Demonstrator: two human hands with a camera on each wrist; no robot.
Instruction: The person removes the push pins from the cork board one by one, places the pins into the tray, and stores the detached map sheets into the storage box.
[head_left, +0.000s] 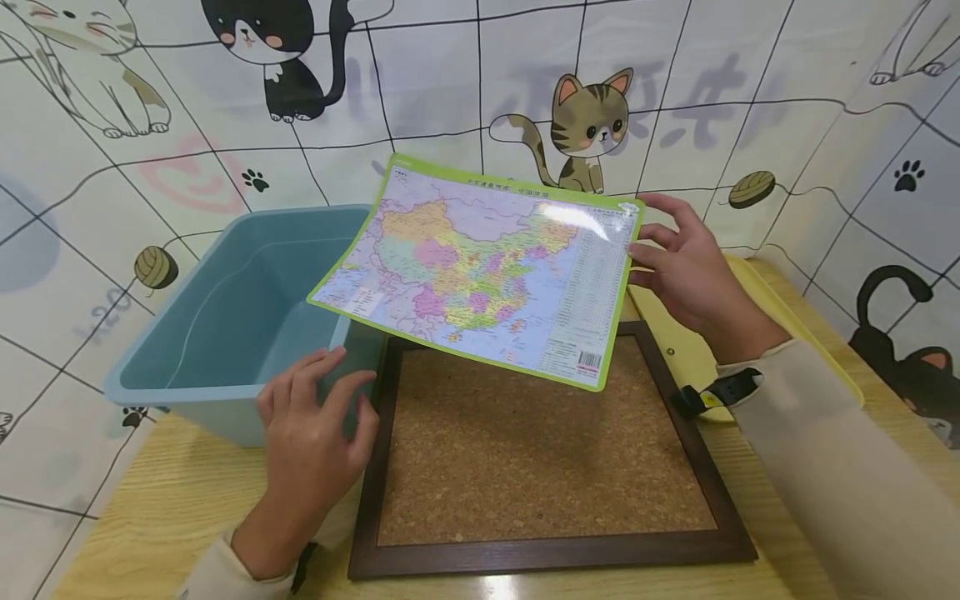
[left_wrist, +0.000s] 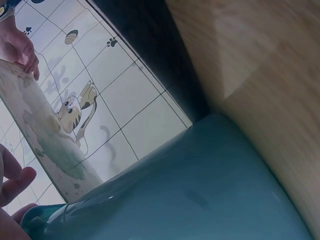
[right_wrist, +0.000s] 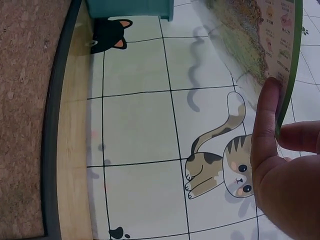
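A map sheet (head_left: 480, 275) with a green border and a coloured map of China hangs tilted over the cork board. My right hand (head_left: 690, 275) pinches its right edge between thumb and fingers; the right wrist view shows the map's printed back (right_wrist: 250, 45) and the gripping fingers. Beside the blue bin's front right rim, my left hand (head_left: 318, 425) is held with bent, loose fingers and nothing between them. The cork board (head_left: 540, 467) in its dark brown frame lies on the table below the sheet, its far part hidden by it.
The blue plastic bin (head_left: 225, 333) stands at the left, partly behind the map. A yellow tray or lid (head_left: 795, 333) lies at the right, under the right forearm. Behind the wooden table (head_left: 172, 500) rises a wall covering (head_left: 435, 83) printed with cats.
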